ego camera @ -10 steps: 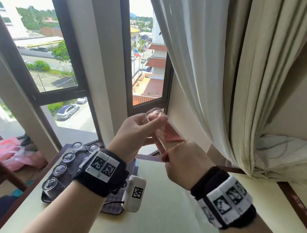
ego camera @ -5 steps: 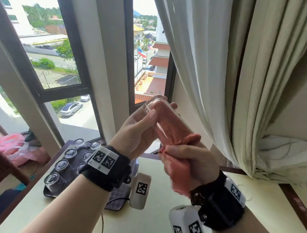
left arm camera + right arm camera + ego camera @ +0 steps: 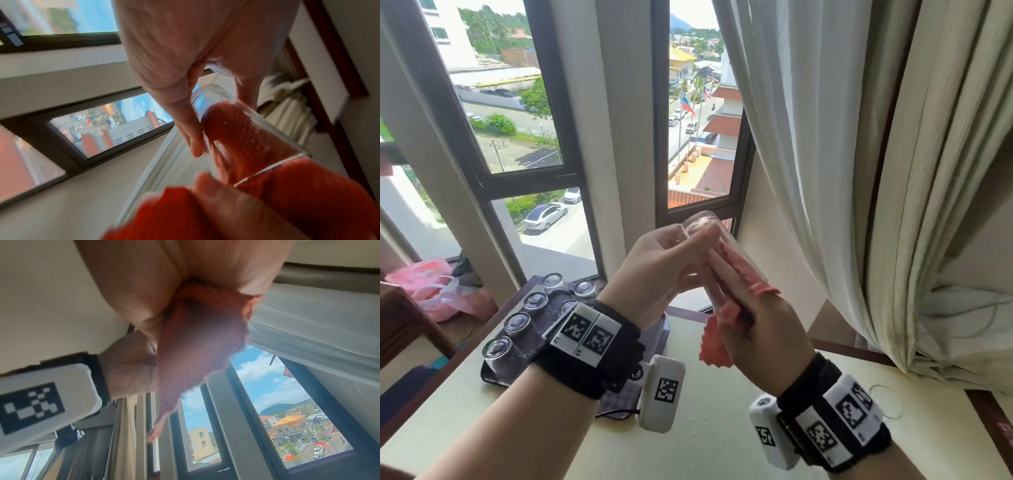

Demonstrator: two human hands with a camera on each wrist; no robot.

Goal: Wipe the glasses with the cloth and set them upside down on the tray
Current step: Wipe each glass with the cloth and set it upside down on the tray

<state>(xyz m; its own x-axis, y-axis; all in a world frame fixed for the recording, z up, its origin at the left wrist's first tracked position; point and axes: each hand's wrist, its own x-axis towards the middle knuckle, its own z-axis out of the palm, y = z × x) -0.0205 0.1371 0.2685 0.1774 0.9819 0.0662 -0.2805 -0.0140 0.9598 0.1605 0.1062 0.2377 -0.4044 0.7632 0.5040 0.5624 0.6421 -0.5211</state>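
Clear glass: in the head view a tall tumbler, the glass [image 3: 709,246], is held up in the air above the table [image 3: 558,442], tilted, its thick base toward the window and its open mouth toward the person. The left hand [image 3: 657,270] grips it near the base, fingers curled round one side and thumb along the other. A coral-pink cloth [image 3: 714,339] is stuffed into the mouth, and part of it shows through the glass wall. The right hand [image 3: 753,329] clenches the cloth at the rim, a ragged corner hanging below the fist. On the left part of the table a dark tray [image 3: 493,377] carries several small glasses [image 3: 517,323] standing upside down, bases up, in rows. A pale curtain [image 3: 859,171] hangs at the right, and a thin loop of wire [image 3: 886,401] lies on the table near the right wrist.

From the left wrist, the left hand [image 3: 195,56] closes on the glass [image 3: 236,129] at its base, with one finger lying along the wall. The cloth [image 3: 242,138] fills the inside, orange-red, and spills out over the rim into the right hand's fingers [image 3: 232,207], which pinch it there.

From the right wrist, the right hand [image 3: 144,288] is folded tight on the cloth [image 3: 197,345], whose frayed edge dangles against the window [image 3: 287,418]. Beside it shows the left wrist's white camera housing [image 3: 41,405]. The glass itself cannot be made out here.
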